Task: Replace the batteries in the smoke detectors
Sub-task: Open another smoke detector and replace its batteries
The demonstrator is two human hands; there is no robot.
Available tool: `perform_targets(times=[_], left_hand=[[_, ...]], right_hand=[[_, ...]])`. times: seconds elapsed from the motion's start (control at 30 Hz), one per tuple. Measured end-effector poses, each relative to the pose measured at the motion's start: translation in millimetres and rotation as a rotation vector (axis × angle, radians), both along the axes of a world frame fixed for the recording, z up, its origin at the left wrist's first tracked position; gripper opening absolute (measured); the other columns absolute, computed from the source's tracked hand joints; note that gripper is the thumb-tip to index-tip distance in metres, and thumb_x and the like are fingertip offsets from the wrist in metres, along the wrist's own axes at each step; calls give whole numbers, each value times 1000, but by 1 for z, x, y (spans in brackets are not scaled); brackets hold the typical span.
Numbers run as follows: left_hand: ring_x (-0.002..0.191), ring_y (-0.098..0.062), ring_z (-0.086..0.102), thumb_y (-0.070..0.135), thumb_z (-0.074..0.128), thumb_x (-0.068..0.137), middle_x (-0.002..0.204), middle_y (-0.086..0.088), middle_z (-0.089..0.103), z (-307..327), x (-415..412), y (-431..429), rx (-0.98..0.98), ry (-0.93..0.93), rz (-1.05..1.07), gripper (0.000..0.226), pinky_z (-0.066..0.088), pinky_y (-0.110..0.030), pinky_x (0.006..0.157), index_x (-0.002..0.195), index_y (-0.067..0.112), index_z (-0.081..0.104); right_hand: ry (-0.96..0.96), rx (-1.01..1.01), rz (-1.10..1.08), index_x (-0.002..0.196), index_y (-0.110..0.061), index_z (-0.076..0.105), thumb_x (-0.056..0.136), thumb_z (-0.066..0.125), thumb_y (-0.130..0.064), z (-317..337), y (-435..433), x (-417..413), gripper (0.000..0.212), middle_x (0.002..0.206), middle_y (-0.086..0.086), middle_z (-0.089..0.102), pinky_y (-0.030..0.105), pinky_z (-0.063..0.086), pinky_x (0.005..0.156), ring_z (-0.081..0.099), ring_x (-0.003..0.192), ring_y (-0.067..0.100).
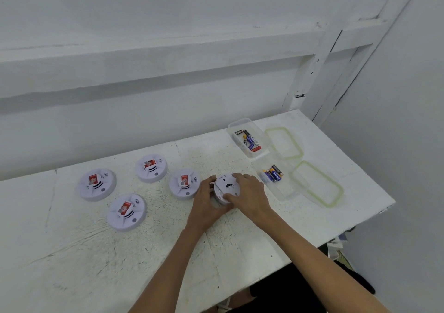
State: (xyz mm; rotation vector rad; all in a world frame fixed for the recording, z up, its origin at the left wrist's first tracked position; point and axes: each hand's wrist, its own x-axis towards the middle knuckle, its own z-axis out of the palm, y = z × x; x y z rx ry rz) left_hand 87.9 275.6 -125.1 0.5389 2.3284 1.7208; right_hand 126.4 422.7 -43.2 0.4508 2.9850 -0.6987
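A white smoke detector point(225, 187) stands tilted on the table with its back plate facing me. My left hand point(206, 201) grips its left edge and underside. My right hand point(249, 196) curls over its right side and top, fingers on the back plate. Several more white detectors lie face up with red stickers: one point(184, 184) just left of my hands, one point(151, 168) behind it, one point(96, 184) at far left and one point(126, 211) nearer me. A clear box point(264, 153) at the back holds several batteries point(248, 139). A nearer clear box point(284, 193) holds batteries point(272, 173).
Two green-rimmed clear lids lie right of the boxes, one point(296, 148) at the back and one point(336, 187) nearer. The white table point(72, 252) ends at a front-right edge near the lids. A white wall runs behind the table and along the right.
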Motion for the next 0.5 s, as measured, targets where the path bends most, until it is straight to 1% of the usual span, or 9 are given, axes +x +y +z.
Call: perform_targets(times=[0.07, 0.13, 0.2, 0.23, 0.27, 0.33, 0.43, 0.5], left_hand=[[116, 16, 53, 39, 92, 66, 131, 22, 51, 2, 1, 0, 4, 11, 3, 92, 44, -4, 92, 140, 22, 41], [117, 10, 55, 43, 93, 68, 130, 16, 54, 2, 1, 0, -11, 35, 12, 89, 47, -9, 94, 138, 23, 43], [118, -5, 58, 48, 89, 70, 128, 7, 57, 0, 0, 0, -34, 88, 13, 80, 54, -25, 97, 134, 21, 49], [117, -10, 59, 51, 86, 70, 127, 5, 56, -1, -1, 1, -45, 112, 15, 76, 55, -32, 97, 131, 20, 52], [116, -13, 59, 52, 84, 70, 126, 5, 56, -1, -1, 1, -50, 126, 20, 74, 56, -36, 97, 129, 19, 53], [116, -16, 60, 50, 84, 69, 126, 5, 55, 0, -1, 2, -48, 136, 33, 73, 57, -40, 96, 128, 18, 55], [119, -17, 58, 47, 82, 70, 128, 2, 54, 0, 0, 2, -59, 137, 40, 73, 55, -43, 99, 129, 13, 57], [122, -17, 56, 47, 82, 69, 129, 0, 54, -1, -1, 1, -68, 135, 36, 75, 54, -43, 101, 130, 10, 57]], right_hand=[[-9, 1, 1, 145, -21, 43, 87, 68, -50, 0, -1, 1, 70, 139, 5, 55, 40, 35, 103, 48, 125, 26], [-9, 23, 3, 146, -21, 41, 90, 64, -48, 0, -4, 3, 66, 138, 6, 56, 38, 36, 100, 48, 122, 26], [7, 54, 23, 144, -17, 43, 94, 60, -44, -3, -8, 6, 59, 136, 7, 56, 35, 38, 98, 48, 119, 26], [24, 54, 24, 143, -16, 44, 95, 58, -43, -4, -9, 8, 57, 136, 7, 55, 33, 38, 97, 47, 120, 25], [45, 31, 11, 142, -15, 44, 95, 59, -43, -5, -9, 10, 57, 137, 6, 54, 31, 39, 97, 47, 121, 23], [88, -33, -34, 141, -15, 47, 90, 65, -47, -8, -8, 12, 63, 137, 5, 50, 28, 42, 94, 45, 121, 21], [105, -90, -87, 134, -13, 52, 77, 72, -60, -14, -2, 17, 77, 133, 3, 45, 29, 43, 92, 42, 121, 22], [116, -168, -106, 132, -12, 52, 73, 75, -61, -20, 2, 23, 80, 130, 2, 47, 23, 44, 88, 48, 119, 22]])
